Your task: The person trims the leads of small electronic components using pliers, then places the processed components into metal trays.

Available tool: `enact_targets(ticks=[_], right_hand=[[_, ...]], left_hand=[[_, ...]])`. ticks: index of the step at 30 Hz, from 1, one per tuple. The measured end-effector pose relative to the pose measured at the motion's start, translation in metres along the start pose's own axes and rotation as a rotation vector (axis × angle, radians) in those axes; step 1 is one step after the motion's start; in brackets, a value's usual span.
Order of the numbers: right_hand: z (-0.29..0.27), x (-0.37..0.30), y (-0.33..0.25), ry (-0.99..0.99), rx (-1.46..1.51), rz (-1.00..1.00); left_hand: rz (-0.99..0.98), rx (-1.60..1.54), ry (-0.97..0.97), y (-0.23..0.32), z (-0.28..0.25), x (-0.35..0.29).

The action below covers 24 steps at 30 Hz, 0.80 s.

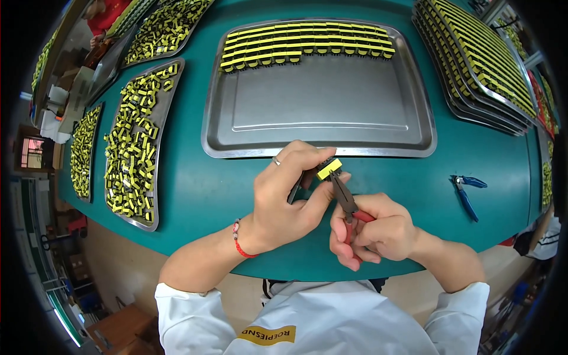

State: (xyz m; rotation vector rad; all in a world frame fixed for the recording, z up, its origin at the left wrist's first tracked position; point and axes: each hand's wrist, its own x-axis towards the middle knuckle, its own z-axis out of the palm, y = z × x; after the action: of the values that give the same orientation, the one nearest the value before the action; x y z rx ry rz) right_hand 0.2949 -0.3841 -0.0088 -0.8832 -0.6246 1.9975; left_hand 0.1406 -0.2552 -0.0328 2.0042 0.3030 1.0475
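Between the thumb and fingers of my left hand [290,192] is a small block-shaped part [329,169] with a yellow top and black body. My right hand [378,228] is closed round the red handles of needle-nose pliers [344,197]. The dark tips of the pliers touch the yellow face of the part. Both hands are just in front of a metal tray [319,112]. At its far side, yellow-and-black parts [302,44] stand in neat rows; the nearest row covers only the left portion.
Blue-handled cutters [467,192] lie on the green table [402,177] at right. Stacked trays of lined-up parts [479,65] stand at the far right. Along the left, a tray [158,142] holds loose parts in a jumble, with other such trays around it. A person in red [109,15] is at the far left.
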Motion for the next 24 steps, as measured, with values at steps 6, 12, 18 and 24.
enact_targets(ticks=[6, 12, 18, 24], right_hand=[[0.001, 0.007, 0.002, -0.004, 0.103, -0.049], [-0.006, 0.005, 0.003, -0.050, 0.059, -0.026], [0.000, 0.005, 0.009, 0.127, -0.320, -0.511], [0.001, 0.018, 0.013, 0.688, -0.985, -0.878]], left_hand=[[-0.011, -0.013, -0.014, -0.004, -0.001, -0.001], [0.005, -0.023, -0.019, 0.001, -0.002, 0.001], [-0.233, -0.034, -0.018, 0.010, -0.002, 0.000], [-0.469, -0.304, -0.073, 0.021, 0.007, -0.005]])
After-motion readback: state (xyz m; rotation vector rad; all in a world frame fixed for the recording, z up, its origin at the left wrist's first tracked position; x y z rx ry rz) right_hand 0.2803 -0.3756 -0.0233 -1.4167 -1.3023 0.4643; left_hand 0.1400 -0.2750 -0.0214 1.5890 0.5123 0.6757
